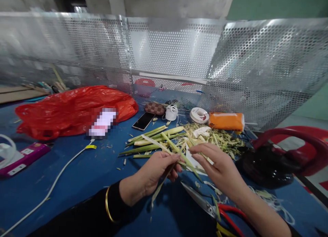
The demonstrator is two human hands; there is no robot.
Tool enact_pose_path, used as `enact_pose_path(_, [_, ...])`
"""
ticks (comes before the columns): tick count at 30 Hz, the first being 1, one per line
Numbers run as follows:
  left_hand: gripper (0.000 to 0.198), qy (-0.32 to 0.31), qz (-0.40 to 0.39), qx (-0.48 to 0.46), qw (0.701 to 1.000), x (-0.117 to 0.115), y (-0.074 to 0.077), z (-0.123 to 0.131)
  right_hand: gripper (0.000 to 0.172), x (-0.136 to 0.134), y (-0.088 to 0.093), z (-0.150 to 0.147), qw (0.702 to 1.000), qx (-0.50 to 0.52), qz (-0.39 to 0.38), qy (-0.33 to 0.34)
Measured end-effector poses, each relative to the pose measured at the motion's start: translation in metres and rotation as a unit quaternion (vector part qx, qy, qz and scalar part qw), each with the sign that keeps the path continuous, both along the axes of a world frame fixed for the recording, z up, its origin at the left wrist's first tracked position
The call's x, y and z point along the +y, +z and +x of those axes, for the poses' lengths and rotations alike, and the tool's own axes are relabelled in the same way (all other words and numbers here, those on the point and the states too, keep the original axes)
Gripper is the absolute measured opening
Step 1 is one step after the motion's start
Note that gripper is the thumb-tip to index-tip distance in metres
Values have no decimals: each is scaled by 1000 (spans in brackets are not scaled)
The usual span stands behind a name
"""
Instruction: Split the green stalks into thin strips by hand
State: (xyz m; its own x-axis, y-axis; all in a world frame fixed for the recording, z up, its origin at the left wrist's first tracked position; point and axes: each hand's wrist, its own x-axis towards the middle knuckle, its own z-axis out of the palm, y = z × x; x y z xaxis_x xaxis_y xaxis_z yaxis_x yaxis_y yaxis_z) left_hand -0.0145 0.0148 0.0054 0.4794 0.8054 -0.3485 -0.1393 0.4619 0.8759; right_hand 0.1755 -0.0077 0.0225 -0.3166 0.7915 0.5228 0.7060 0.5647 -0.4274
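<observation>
My left hand (pixel 160 167) is closed, thumb against fingers, on a pale green plant stalk (pixel 166 148) with a thin strip hanging below the hand. My right hand (pixel 215 161) is just to the right, fingers stretched and slightly bent, over a white piece (pixel 191 158) and long green blades; whether its fingertips touch them I cannot tell. Behind the hands lie several cut green stalks (pixel 148 146) and a heap of chopped green bits (pixel 222 141). Scissors with red handles (pixel 205 202) lie below my right hand, blades pointing up and left, partly hidden by my forearm.
A red plastic bag (pixel 77 107), a dark phone (pixel 144 121), a patterned pouch (pixel 154 108), white string (pixel 171 112), a tape roll (pixel 199 115) and an orange packet (pixel 227 121) line the back. A dark pot (pixel 269 167) stands right; a purple power strip (pixel 28 158) lies left.
</observation>
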Motion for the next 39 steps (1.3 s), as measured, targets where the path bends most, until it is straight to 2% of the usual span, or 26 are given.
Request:
enact_pose_path(2, [37, 15, -3, -10, 1000, 1, 0, 0, 13, -1, 1, 1, 999, -39, -26, 17])
enact_pose_path(6, [31, 26, 16, 0, 1000, 1, -2, 1, 8, -3, -6, -5, 994, -100, -25, 21])
enact_pose_path(9, [31, 38, 38, 5, 999, 0, -4, 2, 16, -4, -9, -11, 992, -121, -15, 24])
enact_pose_path(13, [27, 53, 58, 28, 997, 0, -7, 5, 25, -7, -5, -13, 988, -151, -2, 24])
enact_pose_path(19, [26, 96, 72, 34, 992, -3, -13, 9, 25, -12, -4, -16, 986, -158, -12, 53])
enact_pose_path(22, [26, 122, 78, 15, 989, -3, -13, 9, 24, -12, -10, -20, 991, -127, -23, 34])
enact_pose_path(25, [30, 107, 53, -20, 993, -2, -7, 6, 23, -13, -13, -22, 995, -96, -15, 3])
enact_pose_path(29, [29, 97, 8, -83, 992, -2, 0, 2, 14, -18, -11, -23, 986, -71, 115, -94])
enact_pose_path(31, [26, 92, 19, -114, 989, -3, 1, 2, 14, -21, -13, -27, 982, -58, 143, -108])
enact_pose_path(32, [24, 89, 28, -126, 988, -4, 1, 3, 15, -22, -16, -30, 988, -43, 117, -94])
enact_pose_path(34, [22, 91, 40, -142, 985, -6, 1, 5, 16, -24, -24, -36, 998, 16, -1, -55])
enact_pose_path(36, [21, 99, 37, -145, 984, -8, 0, 8, 15, -23, -32, -42, 988, 89, -116, -42])
enact_pose_path(39, [23, 104, 27, -143, 984, -11, -2, 11, 16, -19, -42, -47, 967, 160, -189, -52])
